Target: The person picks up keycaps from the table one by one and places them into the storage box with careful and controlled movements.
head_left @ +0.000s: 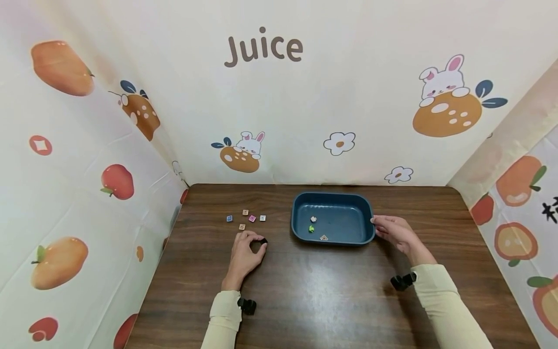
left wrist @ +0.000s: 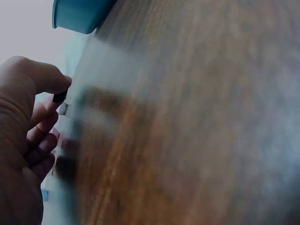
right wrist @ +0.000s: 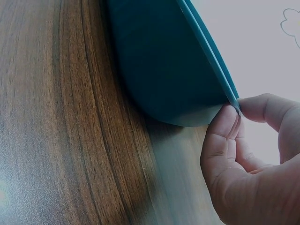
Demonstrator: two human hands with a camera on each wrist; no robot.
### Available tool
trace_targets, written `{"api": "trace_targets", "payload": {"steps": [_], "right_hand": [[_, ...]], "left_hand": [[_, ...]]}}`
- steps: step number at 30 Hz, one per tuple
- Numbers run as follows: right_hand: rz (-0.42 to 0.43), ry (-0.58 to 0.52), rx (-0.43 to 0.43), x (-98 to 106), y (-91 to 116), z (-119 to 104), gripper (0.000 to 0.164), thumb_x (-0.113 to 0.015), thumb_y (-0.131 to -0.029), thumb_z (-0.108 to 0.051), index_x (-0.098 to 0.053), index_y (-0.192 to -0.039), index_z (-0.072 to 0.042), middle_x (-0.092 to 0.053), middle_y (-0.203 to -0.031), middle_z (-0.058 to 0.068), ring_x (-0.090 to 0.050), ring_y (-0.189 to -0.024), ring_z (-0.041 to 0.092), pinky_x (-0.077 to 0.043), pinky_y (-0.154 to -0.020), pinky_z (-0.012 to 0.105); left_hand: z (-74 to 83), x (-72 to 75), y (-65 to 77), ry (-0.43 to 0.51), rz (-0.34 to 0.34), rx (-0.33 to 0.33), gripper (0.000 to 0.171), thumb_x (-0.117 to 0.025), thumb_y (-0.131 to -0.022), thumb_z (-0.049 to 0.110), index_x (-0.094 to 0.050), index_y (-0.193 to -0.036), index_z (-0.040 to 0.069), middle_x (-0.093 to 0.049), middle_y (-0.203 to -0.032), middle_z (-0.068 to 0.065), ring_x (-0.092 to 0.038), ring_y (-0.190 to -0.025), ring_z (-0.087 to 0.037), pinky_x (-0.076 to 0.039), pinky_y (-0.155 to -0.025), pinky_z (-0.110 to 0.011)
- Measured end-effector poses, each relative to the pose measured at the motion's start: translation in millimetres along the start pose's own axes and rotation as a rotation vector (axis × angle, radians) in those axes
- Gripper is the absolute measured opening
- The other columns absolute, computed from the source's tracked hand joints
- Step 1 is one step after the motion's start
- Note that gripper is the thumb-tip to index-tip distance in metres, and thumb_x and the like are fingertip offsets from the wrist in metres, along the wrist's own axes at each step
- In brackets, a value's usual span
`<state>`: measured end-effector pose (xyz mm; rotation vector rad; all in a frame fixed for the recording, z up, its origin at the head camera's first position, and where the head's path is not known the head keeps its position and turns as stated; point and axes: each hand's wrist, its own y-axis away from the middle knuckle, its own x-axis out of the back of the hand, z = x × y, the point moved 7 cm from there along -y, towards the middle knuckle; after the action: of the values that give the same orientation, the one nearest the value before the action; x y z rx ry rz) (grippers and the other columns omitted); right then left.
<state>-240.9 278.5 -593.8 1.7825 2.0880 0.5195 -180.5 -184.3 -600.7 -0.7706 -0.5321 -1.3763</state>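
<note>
Between the thumb and forefinger of my left hand (head_left: 244, 254) is a small black block (head_left: 263, 241), which also shows at the fingertips in the left wrist view. My right hand (head_left: 396, 235) pinches the right-hand rim of a dark blue tray (head_left: 346, 223), thumb and fingers on either side of the edge in the right wrist view. Inside the tray lie a pale piece (head_left: 313, 219), a bright green piece (head_left: 311, 229) and a tan piece (head_left: 324, 238). Just beyond my left hand sits a loose group of small square tiles, including a blue tile (head_left: 229, 218) and a pink tile (head_left: 252, 218).
A brown wood-grain table (head_left: 322, 300) carries everything. Printed cloth (head_left: 296, 111) with fruit and rabbits hangs behind the table and along both sides. Each wrist wears a small black camera. The tray stands to the right of the tiles.
</note>
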Motion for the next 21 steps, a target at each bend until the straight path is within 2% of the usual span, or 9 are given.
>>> {"api": "trace_targets", "payload": {"steps": [4,8,11,14,18,21], "right_hand": [[-0.006,-0.006,-0.005,0.3,0.1,0.3,0.031,-0.067,-0.105,-0.024,-0.071,-0.128,-0.003,-0.074,-0.100,-0.017,-0.069,-0.090,-0.004,-0.060,-0.082,0.017],[-0.013,-0.001,-0.010,-0.7,-0.4,-0.9,0.039,-0.068,-0.104,-0.027,-0.068,-0.133,-0.001,-0.074,-0.102,-0.017,-0.069,-0.091,-0.003,-0.061,-0.083,0.017],[-0.006,0.004,-0.009,-1.2,-0.8,-2.1,0.036,-0.069,-0.104,-0.027,-0.069,-0.131,-0.003,-0.073,-0.101,-0.017,-0.068,-0.090,-0.002,-0.061,-0.084,0.018],[0.000,0.004,-0.008,-1.6,-0.3,-2.6,0.029,-0.069,-0.104,-0.026,-0.072,-0.125,-0.007,-0.073,-0.100,-0.017,-0.068,-0.089,-0.003,-0.061,-0.083,0.018],[0.001,-0.005,-0.007,-1.8,0.7,-2.0,0.019,-0.068,-0.105,-0.024,-0.074,-0.118,-0.012,-0.073,-0.099,-0.017,-0.068,-0.089,-0.003,-0.060,-0.083,0.017],[0.002,-0.001,-0.005,-1.4,1.2,-1.8,0.020,-0.067,-0.105,-0.024,-0.074,-0.119,-0.011,-0.073,-0.098,-0.017,-0.068,-0.088,-0.003,-0.060,-0.083,0.017]], "left_hand": [[2.0,-1.2,-3.1,0.010,0.011,-0.016,0.018,-0.083,-0.090,0.023,-0.081,-0.105,0.013,-0.070,-0.112,-0.005,-0.060,-0.111,-0.029,-0.049,-0.101,-0.048],[4.5,-1.5,-6.8,0.026,0.015,-0.032,0.018,-0.083,-0.090,0.021,-0.081,-0.105,0.012,-0.070,-0.112,-0.006,-0.061,-0.111,-0.030,-0.045,-0.114,-0.051],[7.3,-1.0,-10.3,0.043,0.012,-0.046,0.018,-0.083,-0.090,0.021,-0.081,-0.105,0.011,-0.070,-0.112,-0.007,-0.063,-0.112,-0.031,-0.034,-0.126,-0.055],[9.6,-1.1,-13.8,0.049,0.004,-0.046,0.018,-0.082,-0.091,0.021,-0.081,-0.106,0.011,-0.070,-0.112,-0.007,-0.064,-0.113,-0.031,-0.028,-0.130,-0.056],[12.0,-3.1,-16.8,0.049,-0.009,-0.037,0.018,-0.082,-0.091,0.023,-0.081,-0.106,0.012,-0.070,-0.113,-0.006,-0.062,-0.113,-0.031,-0.041,-0.118,-0.053],[14.0,-5.6,-18.8,0.052,-0.016,-0.036,0.019,-0.082,-0.091,0.024,-0.081,-0.106,0.013,-0.070,-0.113,-0.005,-0.061,-0.113,-0.030,-0.047,-0.108,-0.050]]}}
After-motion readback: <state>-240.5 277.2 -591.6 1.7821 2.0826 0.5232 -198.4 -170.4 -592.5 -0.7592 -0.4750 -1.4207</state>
